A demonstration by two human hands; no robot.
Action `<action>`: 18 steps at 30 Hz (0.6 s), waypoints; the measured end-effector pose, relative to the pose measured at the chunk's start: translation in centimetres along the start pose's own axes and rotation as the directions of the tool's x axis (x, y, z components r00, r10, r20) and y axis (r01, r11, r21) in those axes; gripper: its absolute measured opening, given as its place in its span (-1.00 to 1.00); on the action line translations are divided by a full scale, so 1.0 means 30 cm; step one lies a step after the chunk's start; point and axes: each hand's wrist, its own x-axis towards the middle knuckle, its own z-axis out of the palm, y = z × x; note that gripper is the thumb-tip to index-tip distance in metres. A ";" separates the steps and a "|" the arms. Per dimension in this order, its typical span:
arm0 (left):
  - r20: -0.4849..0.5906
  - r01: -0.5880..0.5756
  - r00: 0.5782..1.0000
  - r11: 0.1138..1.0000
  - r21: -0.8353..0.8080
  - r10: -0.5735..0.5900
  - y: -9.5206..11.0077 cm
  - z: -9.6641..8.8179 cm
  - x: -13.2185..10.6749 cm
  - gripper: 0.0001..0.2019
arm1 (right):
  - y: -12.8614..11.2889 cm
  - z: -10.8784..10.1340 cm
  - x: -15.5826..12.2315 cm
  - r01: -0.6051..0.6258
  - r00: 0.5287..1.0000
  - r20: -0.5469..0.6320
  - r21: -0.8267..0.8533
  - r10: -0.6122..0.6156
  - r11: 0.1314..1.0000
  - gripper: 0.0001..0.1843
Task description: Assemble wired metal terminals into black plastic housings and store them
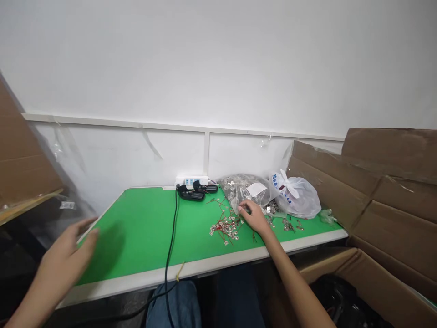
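Wired metal terminals (227,226): lay in a loose tangle with thin red wires near the middle of the frame, spread from lower left toward upper right, just left of and below the right hand.

Right hand (251,215): was much the nearer hand, reaching in from the lower right, with its fingers loosely curled at the lower edge of a clear plastic bag (239,189) of small metal parts; whether it had hold of anything could not be told.

Left hand (68,246): was open with its fingers spread, held empty at lower left by the edge of the green mat (136,228), well apart from the tangle.

Surface: the mat topped a white-edged table (205,262), with a white power strip (191,181), black power adapters (191,193) and a black cable (171,246) beyond the hands.

Room: a white plastic bag (295,196) and a cardboard box (385,196) stood at right, below a white wall (205,68).
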 end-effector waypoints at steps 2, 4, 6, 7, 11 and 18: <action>-0.035 -0.042 0.999 0.999 -0.035 0.041 0.097 0.106 0.067 -0.42 | 0.007 0.002 0.003 0.009 1.000 0.006 0.001 -0.009 1.000 -0.77; 0.104 -0.211 0.971 0.976 -0.053 0.216 0.224 0.221 0.119 -0.40 | 0.013 0.004 0.005 0.018 1.000 0.011 -0.005 -0.018 1.000 -0.78; 0.277 -0.347 0.902 0.938 0.013 0.330 0.350 0.339 0.147 -0.41 | 0.015 0.006 0.007 0.024 1.000 0.012 -0.019 -0.023 1.000 -0.79; 0.333 -0.390 0.877 0.918 0.073 0.346 0.404 0.396 0.152 -0.40 | 0.016 0.006 0.007 0.029 1.000 0.013 -0.026 -0.028 0.999 -0.79; 0.362 -0.505 0.839 0.828 0.243 0.406 0.530 0.571 0.162 -0.39 | 0.015 0.004 0.006 0.063 0.998 0.020 -0.038 -0.062 0.997 -0.79; 0.328 -0.571 0.803 0.799 0.187 0.497 0.555 0.665 0.238 -0.60 | -0.001 -0.007 -0.001 0.089 0.996 0.020 -0.081 -0.088 0.993 -0.75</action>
